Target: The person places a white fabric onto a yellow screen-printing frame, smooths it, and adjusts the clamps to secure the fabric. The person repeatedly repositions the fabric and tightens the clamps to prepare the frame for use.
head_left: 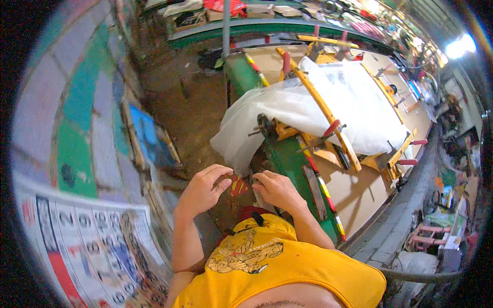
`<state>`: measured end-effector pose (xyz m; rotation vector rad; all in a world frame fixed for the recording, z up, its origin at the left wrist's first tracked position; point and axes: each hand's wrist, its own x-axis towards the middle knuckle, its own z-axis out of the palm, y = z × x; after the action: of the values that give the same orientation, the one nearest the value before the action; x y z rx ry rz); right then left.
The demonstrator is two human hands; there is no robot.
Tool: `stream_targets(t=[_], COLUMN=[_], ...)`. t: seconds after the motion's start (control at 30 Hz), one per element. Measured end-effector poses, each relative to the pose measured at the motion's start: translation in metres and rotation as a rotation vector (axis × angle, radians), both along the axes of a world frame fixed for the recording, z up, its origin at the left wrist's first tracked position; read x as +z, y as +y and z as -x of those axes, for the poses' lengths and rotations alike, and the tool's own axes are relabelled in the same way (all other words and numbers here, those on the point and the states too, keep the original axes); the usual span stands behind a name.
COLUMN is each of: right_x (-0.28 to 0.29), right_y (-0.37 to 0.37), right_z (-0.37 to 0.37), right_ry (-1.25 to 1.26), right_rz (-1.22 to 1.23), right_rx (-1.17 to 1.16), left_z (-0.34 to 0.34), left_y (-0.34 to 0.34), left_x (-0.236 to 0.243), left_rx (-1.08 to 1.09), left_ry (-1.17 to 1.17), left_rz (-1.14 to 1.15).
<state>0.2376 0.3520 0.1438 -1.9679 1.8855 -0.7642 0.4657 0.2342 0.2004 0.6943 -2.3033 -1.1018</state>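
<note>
My left hand (205, 191) is raised in front of my body, with the thumb apart from the bent fingers and nothing visible in it. Facing it, my right hand (280, 190) has its fingers curved inward; no held thing shows there either. Just beyond the two hands hangs a sheer white cloth (239, 123), draped over the near left corner of a work table. Neither hand clearly touches it. Yellow clamp bars (321, 102) with red handles lie over the white sheet (359, 105) on the table top.
The table has a green edge (280, 159) with a red and yellow strip (328, 200). A calendar (92, 246) is at the lower left. A blue panel (146, 133) leans by the painted wall (74, 128). A grey post (226, 31) stands at the far side. Clutter fills the right side.
</note>
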Motion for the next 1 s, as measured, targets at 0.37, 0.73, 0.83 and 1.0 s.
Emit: stream_targets(t=[0.37,0.73,0.83,1.0], right_x=[-0.006,-0.016,-0.007,-0.009], right_y=[-0.169,-0.360,-0.406,-0.449], right_z=[0.016,0.033,0.034,0.064], right_ry=[0.020,-0.040,-0.077,-0.009], right_rz=[-0.008,0.010,0.056,0.203], right_rx=[-0.030,-0.367,-0.493,-0.683], left_z=[0.072,0.158,0.182,0.222], left_y=[-0.221,-0.463,-0.519,-0.576], left_x=[0.014,-0.018,-0.012,-0.014], left_rx=[-0.257,-0.582,-0.654,-0.740], left_ry=[-0.094,-0.202,-0.243,-0.248], left_rz=[-0.042,-0.145,-0.132,-0.160])
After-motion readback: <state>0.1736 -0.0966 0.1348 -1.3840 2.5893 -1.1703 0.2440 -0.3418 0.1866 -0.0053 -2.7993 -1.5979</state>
